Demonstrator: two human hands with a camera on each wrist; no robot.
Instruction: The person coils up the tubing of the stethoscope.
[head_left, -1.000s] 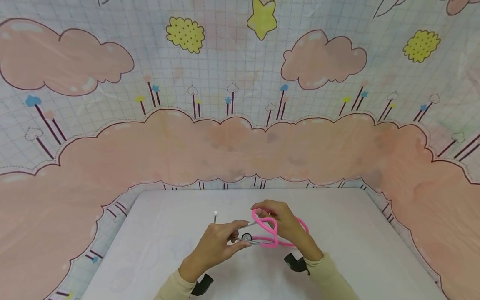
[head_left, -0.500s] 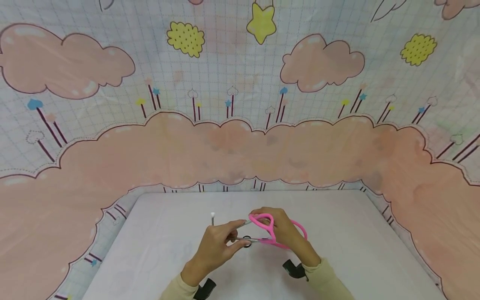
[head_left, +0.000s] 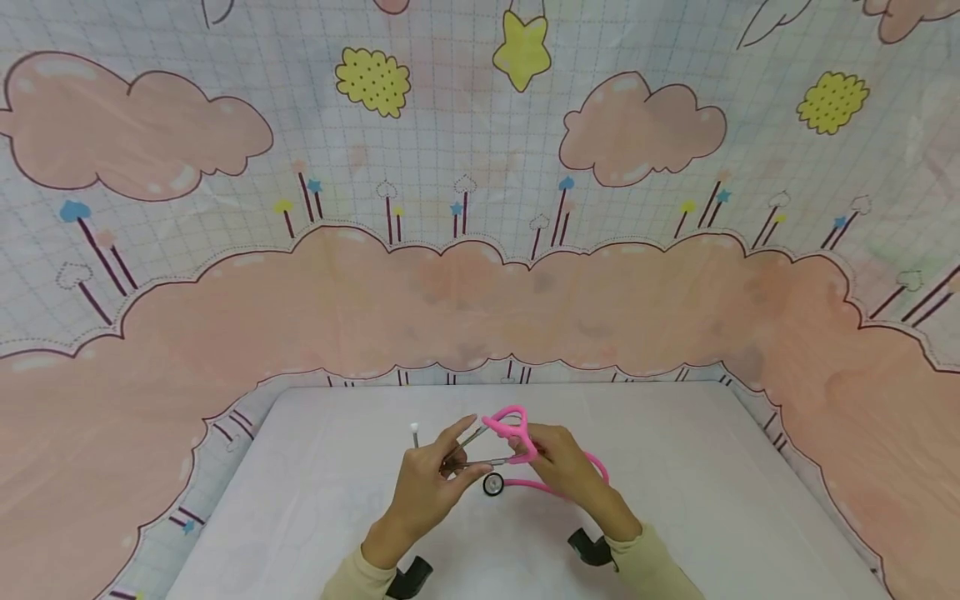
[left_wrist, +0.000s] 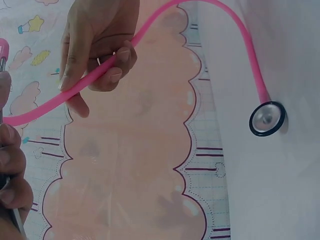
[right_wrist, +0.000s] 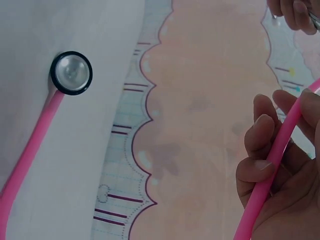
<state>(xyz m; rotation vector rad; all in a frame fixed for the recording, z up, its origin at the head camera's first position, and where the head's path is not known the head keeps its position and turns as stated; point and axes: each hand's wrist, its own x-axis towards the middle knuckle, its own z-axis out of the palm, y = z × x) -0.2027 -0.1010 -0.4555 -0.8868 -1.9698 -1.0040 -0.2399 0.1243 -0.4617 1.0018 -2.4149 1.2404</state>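
A pink stethoscope [head_left: 532,450] is held between both hands above the table. My left hand [head_left: 423,479] grips its metal ear tubes, with thumb and index finger spread along them. One white ear tip [head_left: 414,427] sticks up behind that hand. My right hand [head_left: 566,467] holds the pink tubing; in the right wrist view, the fingers curl around the tube [right_wrist: 267,187]. From there the tubing loops back beneath the right forearm. The round chest piece [head_left: 493,484], silver with a black rim, lies on the white table below the hands. The other ear tip is hidden.
The white table [head_left: 337,467] has a cloth backdrop [head_left: 450,308] with printed clouds and stars behind it. A black wrist mount sits under each sleeve, one by the left cuff [head_left: 411,578] and one by the right cuff [head_left: 590,547].
The pink forked part has shifted left and tilted up toward the left hand. My left index finger has lifted, spreading from the thumb. The right hand has slid slightly down along the tubing.
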